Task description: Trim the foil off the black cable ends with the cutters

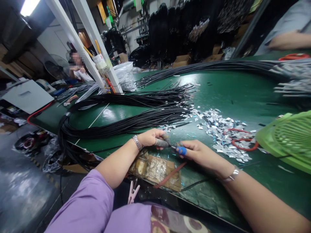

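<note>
- Where the hands meet at the bench's near edge, left hand (152, 137) pinches a thin wire (173, 147).
- Wire runs three o'clock into right hand (199, 153), fingertips closed on it.
- Cable bundle (126, 124) lies at eleven o'clock, nearer the left.

A dark green tabletop (225, 90) carries glossy black cable bundles (126, 124) just beyond the hands. Silver foil scraps (218, 126) and red-handled scissors (243, 142) lie beyond the right hand (196, 153), whose fingertip wears blue tape (181, 150). The sleeve (89, 204) is lilac.
</note>
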`<state>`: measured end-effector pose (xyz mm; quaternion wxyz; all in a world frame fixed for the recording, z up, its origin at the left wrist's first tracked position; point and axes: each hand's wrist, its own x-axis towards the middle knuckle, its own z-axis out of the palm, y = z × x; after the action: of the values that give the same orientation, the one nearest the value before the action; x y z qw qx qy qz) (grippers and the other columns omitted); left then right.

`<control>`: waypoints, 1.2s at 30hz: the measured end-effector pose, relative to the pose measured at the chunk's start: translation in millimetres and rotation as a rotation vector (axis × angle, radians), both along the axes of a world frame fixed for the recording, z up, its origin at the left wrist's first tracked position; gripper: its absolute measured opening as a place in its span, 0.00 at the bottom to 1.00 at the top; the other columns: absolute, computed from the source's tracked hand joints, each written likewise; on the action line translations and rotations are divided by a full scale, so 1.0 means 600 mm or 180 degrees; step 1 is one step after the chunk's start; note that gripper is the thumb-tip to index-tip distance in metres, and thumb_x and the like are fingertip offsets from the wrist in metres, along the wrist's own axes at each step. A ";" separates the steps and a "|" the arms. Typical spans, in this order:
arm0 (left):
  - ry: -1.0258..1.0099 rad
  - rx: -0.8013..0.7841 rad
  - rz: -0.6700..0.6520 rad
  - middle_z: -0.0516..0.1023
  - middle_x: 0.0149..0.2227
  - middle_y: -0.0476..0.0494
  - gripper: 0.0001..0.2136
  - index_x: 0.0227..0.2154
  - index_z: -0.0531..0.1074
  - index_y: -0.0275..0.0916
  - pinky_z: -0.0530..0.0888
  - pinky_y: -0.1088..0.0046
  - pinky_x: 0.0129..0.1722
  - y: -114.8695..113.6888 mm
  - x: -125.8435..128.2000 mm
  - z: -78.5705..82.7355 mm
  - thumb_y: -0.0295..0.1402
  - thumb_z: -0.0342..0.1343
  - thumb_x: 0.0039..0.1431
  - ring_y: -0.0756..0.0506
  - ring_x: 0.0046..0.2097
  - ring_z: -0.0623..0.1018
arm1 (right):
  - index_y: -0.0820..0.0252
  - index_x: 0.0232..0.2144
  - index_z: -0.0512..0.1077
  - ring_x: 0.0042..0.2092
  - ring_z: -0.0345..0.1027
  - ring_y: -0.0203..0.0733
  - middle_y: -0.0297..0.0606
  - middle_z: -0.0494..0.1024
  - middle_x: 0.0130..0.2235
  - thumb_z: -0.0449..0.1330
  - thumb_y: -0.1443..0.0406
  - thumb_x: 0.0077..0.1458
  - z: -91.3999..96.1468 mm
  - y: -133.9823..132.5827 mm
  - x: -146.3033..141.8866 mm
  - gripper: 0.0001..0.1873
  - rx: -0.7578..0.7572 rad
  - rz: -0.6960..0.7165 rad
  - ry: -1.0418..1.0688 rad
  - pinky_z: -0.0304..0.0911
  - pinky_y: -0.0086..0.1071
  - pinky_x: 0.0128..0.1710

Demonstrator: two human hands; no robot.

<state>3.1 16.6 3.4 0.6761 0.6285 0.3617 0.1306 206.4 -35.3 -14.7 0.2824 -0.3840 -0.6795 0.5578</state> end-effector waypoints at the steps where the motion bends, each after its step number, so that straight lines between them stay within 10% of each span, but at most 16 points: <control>1: 0.0009 0.0061 0.0098 0.71 0.18 0.51 0.18 0.27 0.70 0.33 0.66 0.80 0.20 -0.001 0.001 -0.001 0.41 0.68 0.39 0.54 0.19 0.69 | 0.60 0.17 0.64 0.22 0.47 0.31 0.29 0.59 0.18 0.56 0.38 0.45 -0.002 0.002 0.000 0.31 -0.0016 -0.0199 0.0029 0.44 0.29 0.21; 7: 0.0242 0.0664 0.0787 0.65 0.15 0.56 0.19 0.29 0.66 0.35 0.57 0.81 0.16 -0.008 0.012 -0.006 0.47 0.61 0.47 0.57 0.15 0.61 | 0.58 0.25 0.69 0.22 0.55 0.35 0.32 0.66 0.21 0.59 0.42 0.44 -0.018 0.019 0.002 0.25 0.0064 -0.1370 0.0266 0.52 0.30 0.22; 11: 0.0323 0.1281 0.0894 0.64 0.17 0.55 0.14 0.28 0.67 0.35 0.59 0.80 0.20 -0.014 0.015 -0.008 0.42 0.57 0.51 0.55 0.19 0.62 | 0.57 0.34 0.72 0.31 0.67 0.43 0.37 0.75 0.28 0.63 0.53 0.44 -0.021 0.018 0.003 0.18 0.0705 -0.1524 0.0184 0.63 0.34 0.31; 18: 0.1232 0.2589 0.0466 0.73 0.25 0.49 0.07 0.30 0.73 0.35 0.61 0.77 0.27 -0.025 0.014 0.001 0.32 0.53 0.54 0.52 0.26 0.68 | 0.57 0.39 0.72 0.21 0.56 0.35 0.37 0.76 0.29 0.59 0.56 0.50 -0.018 0.001 -0.007 0.16 0.1123 -0.1532 -0.0008 0.58 0.31 0.21; 36: 0.1743 0.2881 -0.0164 0.69 0.20 0.51 0.05 0.26 0.73 0.37 0.56 0.75 0.24 -0.036 0.026 0.010 0.31 0.54 0.53 0.52 0.23 0.63 | 0.57 0.27 0.70 0.25 0.65 0.39 0.35 0.74 0.24 0.57 0.62 0.51 -0.020 0.006 -0.005 0.05 0.1351 -0.1446 -0.0390 0.61 0.31 0.25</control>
<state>18.7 -5.1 9.5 0.2209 0.8773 0.4169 0.0881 203.4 -31.7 -26.9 0.4322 -0.4912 -0.6933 0.3020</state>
